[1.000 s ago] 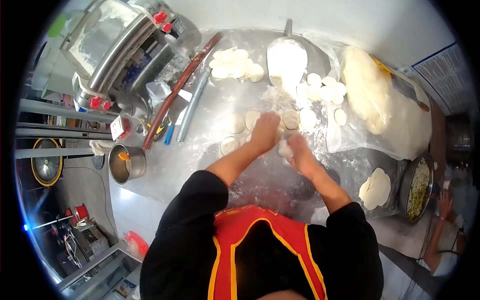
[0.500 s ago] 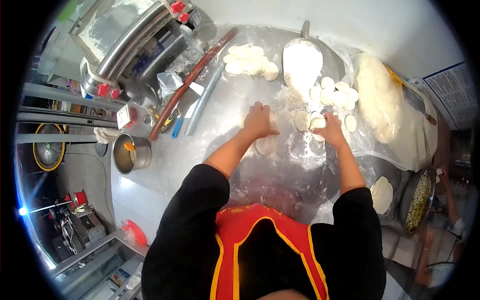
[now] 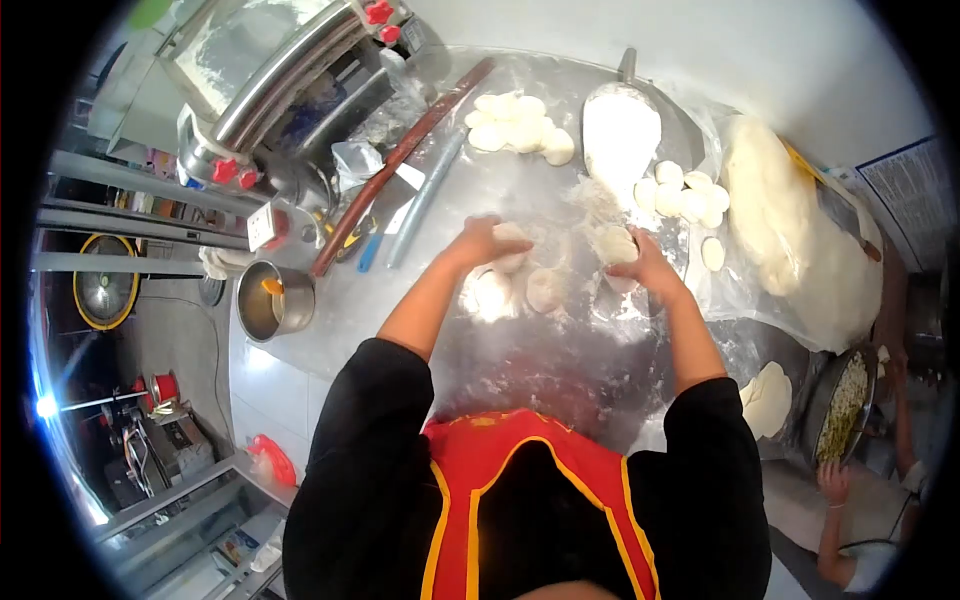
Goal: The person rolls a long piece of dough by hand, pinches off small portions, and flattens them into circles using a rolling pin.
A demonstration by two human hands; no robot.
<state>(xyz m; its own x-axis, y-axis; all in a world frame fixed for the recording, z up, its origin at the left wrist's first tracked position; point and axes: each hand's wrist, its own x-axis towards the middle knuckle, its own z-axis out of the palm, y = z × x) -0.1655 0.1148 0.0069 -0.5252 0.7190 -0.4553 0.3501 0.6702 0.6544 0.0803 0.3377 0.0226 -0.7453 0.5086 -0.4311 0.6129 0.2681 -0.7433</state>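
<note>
My left hand (image 3: 474, 244) has its fingers curled round a pale dough piece (image 3: 512, 238) on the floured metal table (image 3: 480, 350). Just below it lie two more flattened dough pieces, one in bright glare (image 3: 491, 294) and a rounder one (image 3: 545, 290). On the other side, my right hand (image 3: 648, 268) grips another dough piece (image 3: 612, 245) between thumb and fingers. Part of a further dough piece (image 3: 620, 284) shows beneath that thumb.
A flour-filled scoop (image 3: 622, 130) lies at the back, between dough clusters (image 3: 510, 125) (image 3: 690, 192). Large dough (image 3: 765, 205) sits right under plastic. Rolling pins (image 3: 400, 155) (image 3: 425, 200) and a metal pot (image 3: 292, 308) are left. A co-worker's hand (image 3: 833, 482) touches a filling pan (image 3: 838, 410).
My left hand has moved left, uncovering dough pieces on the table. My right hand has shifted slightly left with dough in its fingers. A co-worker's hand has appeared at the pan's rim.
</note>
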